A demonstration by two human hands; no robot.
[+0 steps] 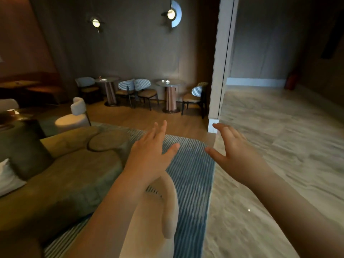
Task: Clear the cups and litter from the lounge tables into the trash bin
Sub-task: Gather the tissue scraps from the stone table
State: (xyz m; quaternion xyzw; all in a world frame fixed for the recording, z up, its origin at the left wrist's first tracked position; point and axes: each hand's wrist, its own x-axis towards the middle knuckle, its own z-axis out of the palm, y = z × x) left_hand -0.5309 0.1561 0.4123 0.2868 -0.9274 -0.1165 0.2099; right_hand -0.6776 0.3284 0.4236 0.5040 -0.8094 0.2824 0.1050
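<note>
- A cup (100, 78) stands near the left edge of the far left table (107, 79), with a small pale scrap beside it that is too blurred to name.
- Small pale litter (165, 81) lies around the middle of the far right table (168, 83); what it is I cannot tell.
- Another cup (11, 112) sits on a low dark table (11, 120) at the left edge of my view, lit warm.
- My left hand (149, 155) is spread wide and holds nothing, fingers pointing forward over the striped rug (191, 174).
- My right hand (232, 146) is likewise spread and bare, thumb reaching toward the left hand, with a gap between the two.
- Both hands hang in the air, well apart from any of the tables.
- Under my left forearm is the curved back of a pale chair (167, 211).
- To my left is an olive sofa (65, 174) with a round cushion (108, 140) on it and a white pillow (7, 175) at its near end.
- A white armchair (74, 116) stands beyond the sofa.
- Checked chairs (141, 86) stand around the far tables, against a dark wall with two lit lamps (171, 13).
- A pale pillar (219, 71) divides the wood floor from the stone floor (279, 146) on my right.
</note>
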